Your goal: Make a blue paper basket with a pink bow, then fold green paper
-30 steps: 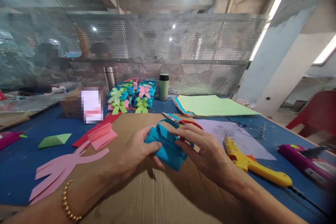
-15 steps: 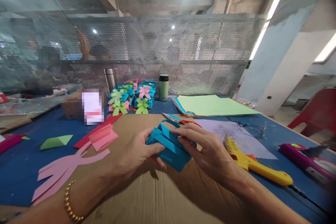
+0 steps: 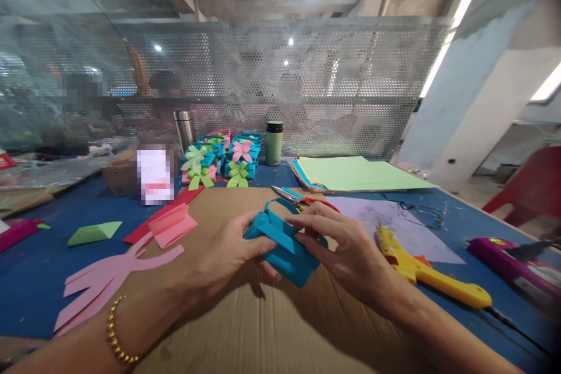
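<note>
Indoors, blue paper (image 3: 287,251) over cardboard (image 3: 272,327), blue table (image 3: 26,280), mesh screen (image 3: 307,82)

The teal folded paper (image 3: 284,248) is plain turquoise against the tan cardboard sheet (image 3: 263,327), which covers part of the dark blue surface (image 3: 39,274). Toward the left edge lie a pale pink cut-out (image 3: 105,274), a lime green fold (image 3: 93,232) and a salmon-pink fold (image 3: 173,225). Toward the right edge are a yellow glue gun (image 3: 432,277), red-handled scissors (image 3: 307,201) and a magenta tool (image 3: 508,260). At the far edge stand teal boxes (image 3: 239,163) topped with pink and green paper flowers, a mint bottle (image 3: 274,145) with a black cap, and a light green paper stack (image 3: 359,174). The grey screen (image 3: 307,82) behind is patterned with round holes.
</note>
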A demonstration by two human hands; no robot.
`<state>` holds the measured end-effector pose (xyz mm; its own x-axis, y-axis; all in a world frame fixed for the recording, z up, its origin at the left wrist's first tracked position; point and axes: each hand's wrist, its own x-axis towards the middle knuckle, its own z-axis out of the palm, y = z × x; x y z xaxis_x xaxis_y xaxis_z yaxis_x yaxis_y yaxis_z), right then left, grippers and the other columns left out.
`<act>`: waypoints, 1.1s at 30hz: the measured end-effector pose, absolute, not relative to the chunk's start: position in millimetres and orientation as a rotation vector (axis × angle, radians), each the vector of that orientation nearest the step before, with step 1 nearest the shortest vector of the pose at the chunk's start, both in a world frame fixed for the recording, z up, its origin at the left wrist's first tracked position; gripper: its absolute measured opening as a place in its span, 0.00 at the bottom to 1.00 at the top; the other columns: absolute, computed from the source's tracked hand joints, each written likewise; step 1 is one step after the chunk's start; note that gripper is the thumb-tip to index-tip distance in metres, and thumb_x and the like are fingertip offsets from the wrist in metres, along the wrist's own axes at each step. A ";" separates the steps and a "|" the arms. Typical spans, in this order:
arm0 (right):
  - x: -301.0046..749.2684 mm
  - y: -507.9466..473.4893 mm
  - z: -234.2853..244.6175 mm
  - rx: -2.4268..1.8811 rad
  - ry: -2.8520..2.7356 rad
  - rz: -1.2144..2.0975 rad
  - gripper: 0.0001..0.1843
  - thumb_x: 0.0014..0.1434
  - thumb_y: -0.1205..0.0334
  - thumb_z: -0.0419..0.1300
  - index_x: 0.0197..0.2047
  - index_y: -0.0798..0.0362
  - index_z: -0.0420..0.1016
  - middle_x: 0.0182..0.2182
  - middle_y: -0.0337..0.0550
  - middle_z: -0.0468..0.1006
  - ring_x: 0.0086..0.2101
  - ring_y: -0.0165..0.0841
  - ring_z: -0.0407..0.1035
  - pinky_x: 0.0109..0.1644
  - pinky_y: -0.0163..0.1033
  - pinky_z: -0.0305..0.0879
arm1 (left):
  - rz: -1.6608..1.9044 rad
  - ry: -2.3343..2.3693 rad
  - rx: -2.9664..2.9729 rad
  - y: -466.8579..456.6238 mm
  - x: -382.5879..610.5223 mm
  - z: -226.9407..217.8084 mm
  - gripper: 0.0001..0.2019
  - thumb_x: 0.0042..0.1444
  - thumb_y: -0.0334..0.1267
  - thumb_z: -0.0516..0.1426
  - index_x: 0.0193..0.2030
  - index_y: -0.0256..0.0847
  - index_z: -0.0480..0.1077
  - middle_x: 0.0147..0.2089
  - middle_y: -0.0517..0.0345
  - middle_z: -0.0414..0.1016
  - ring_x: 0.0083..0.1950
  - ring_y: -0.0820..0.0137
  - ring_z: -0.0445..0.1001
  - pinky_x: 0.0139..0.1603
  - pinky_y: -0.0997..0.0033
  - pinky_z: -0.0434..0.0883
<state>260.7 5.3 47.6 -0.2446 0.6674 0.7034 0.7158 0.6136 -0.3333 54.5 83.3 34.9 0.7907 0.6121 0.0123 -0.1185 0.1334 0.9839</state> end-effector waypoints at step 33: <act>256.1 -4.4 57.1 -1.059 -1.958 -0.213 0.15 0.71 0.72 0.49 0.51 0.53 0.75 0.36 0.44 0.76 0.36 0.32 0.70 0.38 0.38 0.68 | 0.556 0.560 1.310 82.9 56.4 43.4 0.22 0.52 0.48 0.66 0.48 0.37 0.68 0.35 0.53 0.77 0.28 0.66 0.77 0.21 0.71 0.74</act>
<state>256.1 -4.4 57.1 -0.2545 0.5960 0.7616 0.7456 0.6225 -0.2380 56.4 82.9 43.4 0.7448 0.6639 -0.0679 -0.0620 0.1702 0.9835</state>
